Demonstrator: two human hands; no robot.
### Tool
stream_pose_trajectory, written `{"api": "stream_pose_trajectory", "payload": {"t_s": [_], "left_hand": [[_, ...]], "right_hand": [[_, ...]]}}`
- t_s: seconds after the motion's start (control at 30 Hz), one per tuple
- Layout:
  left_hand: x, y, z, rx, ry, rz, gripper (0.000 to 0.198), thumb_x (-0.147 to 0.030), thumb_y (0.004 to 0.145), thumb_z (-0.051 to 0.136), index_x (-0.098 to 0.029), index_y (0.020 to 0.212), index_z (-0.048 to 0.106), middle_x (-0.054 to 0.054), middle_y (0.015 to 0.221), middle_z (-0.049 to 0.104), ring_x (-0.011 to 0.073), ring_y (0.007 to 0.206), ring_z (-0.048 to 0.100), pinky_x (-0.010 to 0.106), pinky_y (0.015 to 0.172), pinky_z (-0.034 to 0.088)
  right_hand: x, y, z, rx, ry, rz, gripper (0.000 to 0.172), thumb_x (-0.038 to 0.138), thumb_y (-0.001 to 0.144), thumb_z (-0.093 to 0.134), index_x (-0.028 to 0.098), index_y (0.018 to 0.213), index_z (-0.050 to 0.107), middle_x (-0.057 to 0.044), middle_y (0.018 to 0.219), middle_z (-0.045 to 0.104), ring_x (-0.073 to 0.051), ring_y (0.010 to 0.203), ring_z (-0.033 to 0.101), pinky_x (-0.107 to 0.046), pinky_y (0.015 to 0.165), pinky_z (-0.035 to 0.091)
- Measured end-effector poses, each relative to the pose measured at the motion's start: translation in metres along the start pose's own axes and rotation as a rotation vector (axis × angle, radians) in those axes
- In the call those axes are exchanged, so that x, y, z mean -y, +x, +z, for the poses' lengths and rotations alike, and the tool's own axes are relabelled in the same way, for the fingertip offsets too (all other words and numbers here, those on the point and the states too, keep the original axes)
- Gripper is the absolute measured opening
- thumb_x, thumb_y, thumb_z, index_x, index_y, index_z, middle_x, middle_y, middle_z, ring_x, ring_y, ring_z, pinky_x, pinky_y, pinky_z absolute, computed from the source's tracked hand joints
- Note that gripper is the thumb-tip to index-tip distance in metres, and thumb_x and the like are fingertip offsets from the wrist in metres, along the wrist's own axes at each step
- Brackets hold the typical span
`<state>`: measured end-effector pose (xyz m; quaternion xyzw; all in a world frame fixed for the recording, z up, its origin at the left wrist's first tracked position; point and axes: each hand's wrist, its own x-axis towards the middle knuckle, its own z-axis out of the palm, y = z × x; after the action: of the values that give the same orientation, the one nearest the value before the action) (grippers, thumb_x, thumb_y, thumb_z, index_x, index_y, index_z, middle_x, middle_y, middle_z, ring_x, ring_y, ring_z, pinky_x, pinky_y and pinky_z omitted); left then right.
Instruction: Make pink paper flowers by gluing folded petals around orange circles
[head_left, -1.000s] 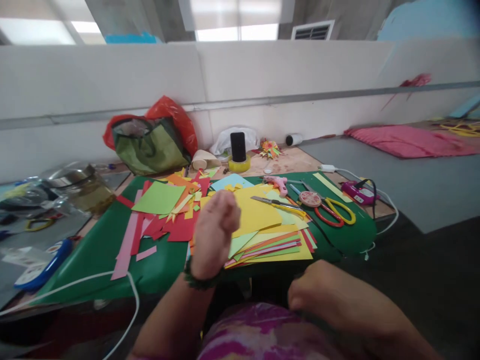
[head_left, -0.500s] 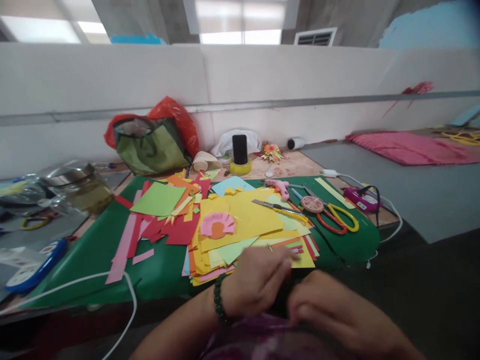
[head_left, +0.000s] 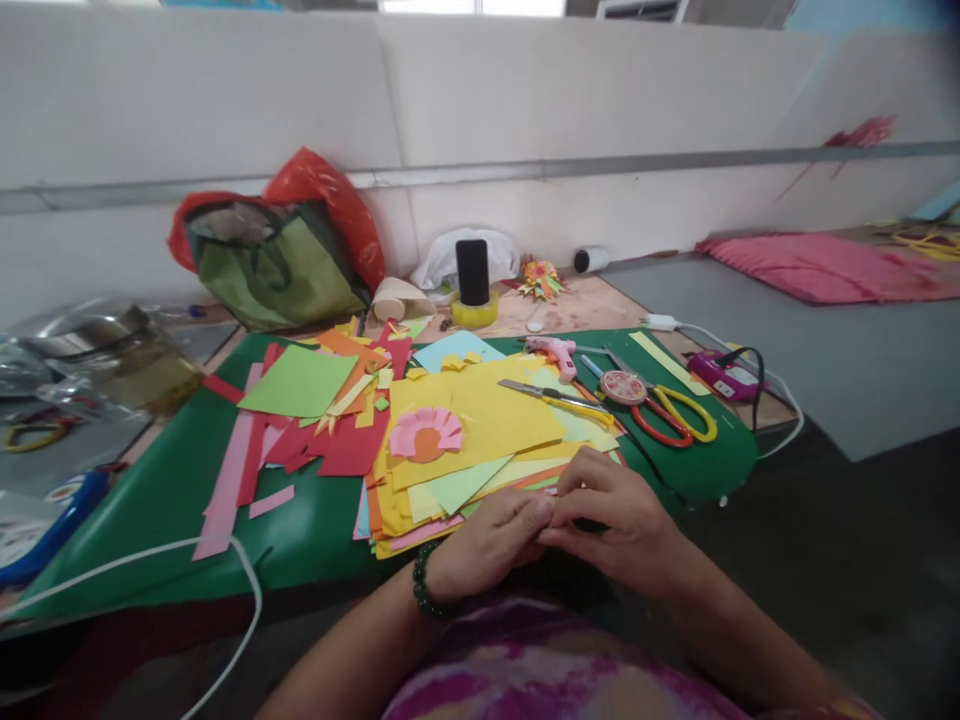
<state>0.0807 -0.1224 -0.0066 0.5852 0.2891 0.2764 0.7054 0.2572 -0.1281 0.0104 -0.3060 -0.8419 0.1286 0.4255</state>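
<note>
My left hand [head_left: 491, 540], with a dark green bead bracelet [head_left: 424, 582] at its wrist, is closed at the near edge of the paper pile. My right hand [head_left: 619, 515] meets it, thumb and fingers pinched against the left fingertips. Whatever lies between them, if anything, is hidden. Just beyond the hands are stacked yellow sheets [head_left: 517, 415] and a light green sheet [head_left: 461, 485]. On the yellow paper rests a fringed pink paper flower [head_left: 405, 437] with an orange centre. A utility knife [head_left: 559, 398] lies across the sheets.
Scissors [head_left: 701, 415], a pink glue gun [head_left: 555, 352] and a round pincushion-like disc [head_left: 622, 387] lie right on the green mat [head_left: 315, 550]. Red and pink strips [head_left: 225, 500] are left. Behind stand a phone [head_left: 472, 270] and a green bag [head_left: 281, 270]. A white cable [head_left: 251, 580] hangs front left.
My hands were apart and blurred; the right has moved up and left, and its fingers now touch the left hand's. The view has tilted down slightly.
</note>
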Motion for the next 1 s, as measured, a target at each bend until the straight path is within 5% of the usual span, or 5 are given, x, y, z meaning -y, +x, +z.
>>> {"api": "stream_pose_trajectory", "payload": {"t_s": [0.27, 0.6, 0.7, 0.87, 1.0], "left_hand": [[0.009, 0.008, 0.005, -0.169, -0.290, 0.038, 0.037, -0.049, 0.082, 0.067, -0.014, 0.091, 0.069, 0.007, 0.081, 0.072, 0.0180, 0.077, 0.065, 0.030, 0.078, 0.049], [0.017, 0.005, 0.015, 0.248, -0.649, 0.080, 0.049, -0.040, 0.082, 0.068, -0.025, 0.129, 0.062, 0.009, 0.138, 0.057, 0.0247, 0.129, 0.050, 0.037, 0.112, 0.032], [0.017, 0.001, 0.013, 0.357, -0.561, 0.055, 0.064, -0.053, 0.083, 0.065, -0.026, 0.139, 0.052, 0.012, 0.145, 0.050, 0.0289, 0.136, 0.044, 0.043, 0.115, 0.027], [0.019, 0.005, 0.015, 0.124, -0.294, -0.029, 0.039, -0.046, 0.087, 0.062, -0.022, 0.118, 0.067, 0.011, 0.117, 0.068, 0.0229, 0.110, 0.061, 0.038, 0.102, 0.043], [0.028, 0.013, 0.020, 0.215, -0.096, -0.102, 0.045, -0.048, 0.085, 0.064, -0.017, 0.118, 0.066, 0.012, 0.114, 0.067, 0.0205, 0.102, 0.062, 0.035, 0.094, 0.048]], "right_hand": [[-0.004, -0.021, 0.007, -0.058, 0.056, 0.224, 0.047, 0.032, 0.081, 0.073, 0.026, 0.126, 0.061, -0.008, 0.105, 0.072, -0.021, 0.094, 0.069, -0.032, 0.081, 0.058], [-0.009, -0.037, 0.001, -0.243, 0.059, 0.419, 0.009, 0.028, 0.086, 0.066, 0.023, 0.082, 0.074, -0.005, 0.090, 0.077, -0.019, 0.081, 0.073, -0.028, 0.073, 0.059], [-0.013, -0.052, -0.029, -0.493, -0.162, 0.652, 0.015, 0.034, 0.085, 0.065, 0.023, 0.078, 0.070, -0.002, 0.072, 0.073, -0.018, 0.067, 0.069, -0.027, 0.064, 0.055], [-0.042, -0.112, -0.116, -0.779, -0.462, 0.950, 0.023, 0.042, 0.079, 0.063, 0.020, 0.080, 0.069, -0.005, 0.059, 0.065, -0.017, 0.050, 0.060, -0.028, 0.051, 0.047], [-0.072, -0.190, -0.164, -0.588, -0.271, 1.255, 0.044, 0.053, 0.065, 0.066, 0.018, 0.092, 0.066, -0.015, 0.082, 0.072, -0.028, 0.070, 0.071, -0.038, 0.061, 0.054]]}}
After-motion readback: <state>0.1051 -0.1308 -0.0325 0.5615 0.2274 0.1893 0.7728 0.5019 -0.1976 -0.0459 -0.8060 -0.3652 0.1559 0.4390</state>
